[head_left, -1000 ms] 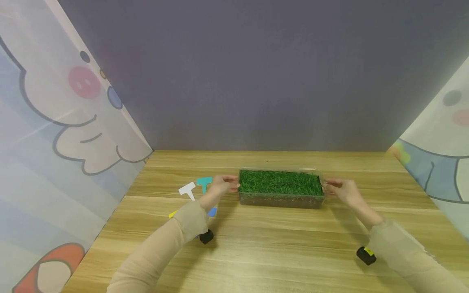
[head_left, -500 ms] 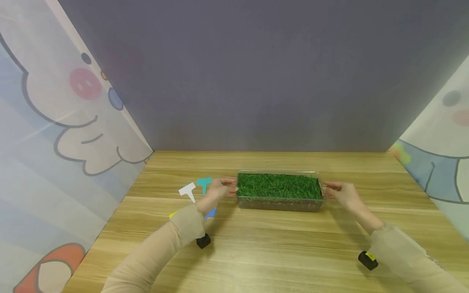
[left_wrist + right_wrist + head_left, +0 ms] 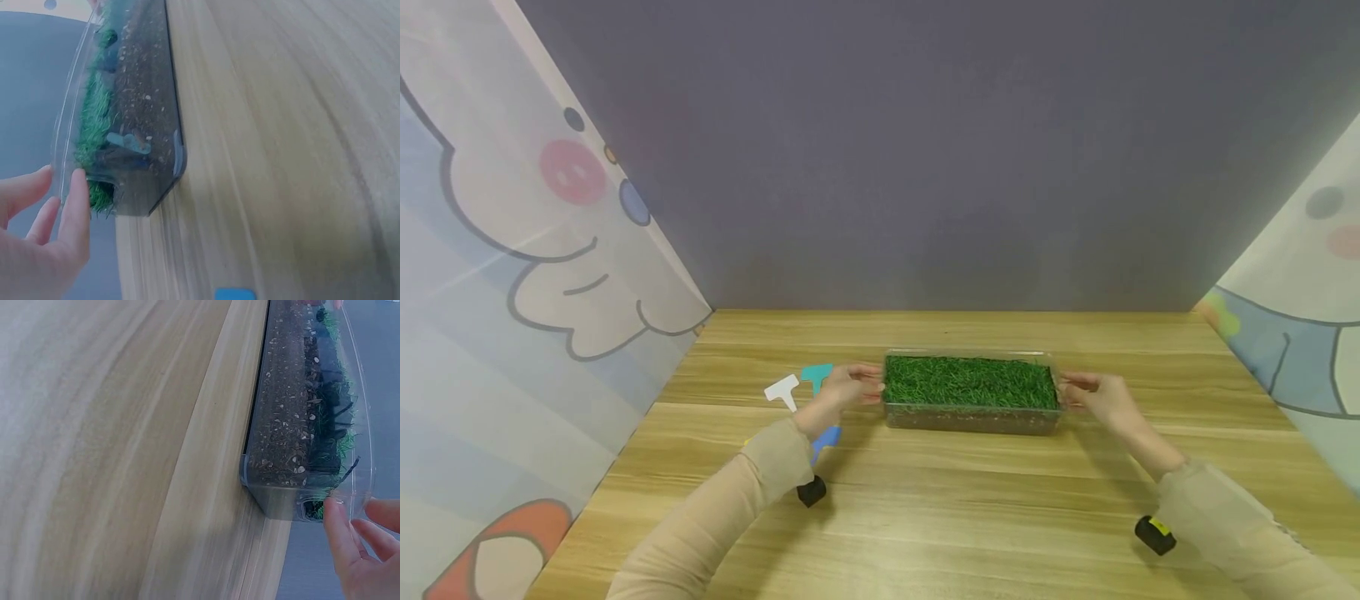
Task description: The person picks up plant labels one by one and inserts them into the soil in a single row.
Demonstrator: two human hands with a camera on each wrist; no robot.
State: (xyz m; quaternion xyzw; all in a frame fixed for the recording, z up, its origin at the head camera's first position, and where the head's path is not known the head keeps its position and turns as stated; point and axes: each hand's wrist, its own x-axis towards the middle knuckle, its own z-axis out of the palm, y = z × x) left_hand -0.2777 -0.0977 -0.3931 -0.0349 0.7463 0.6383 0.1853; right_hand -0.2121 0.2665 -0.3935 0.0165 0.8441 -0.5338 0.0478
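trays of grass (image 3: 970,383): 1 | hands: 2, left (image 3: 842,388), right (image 3: 1101,397) | T-shaped plant labels: 3 visible, white (image 3: 783,391), teal (image 3: 817,374), blue (image 3: 826,438)

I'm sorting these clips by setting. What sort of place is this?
Probably a staged tabletop booth rather than a garden: a wooden table walled by cartoon-print curtains, with a clear tray of grass and plastic plant labels.

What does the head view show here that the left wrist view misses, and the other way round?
Head only: the right hand at the tray's far end, and the white and teal plant labels. Left wrist only: the speckled soil layer through the clear wall. Both: the left hand at the grass tray's rim, and the wooden table.
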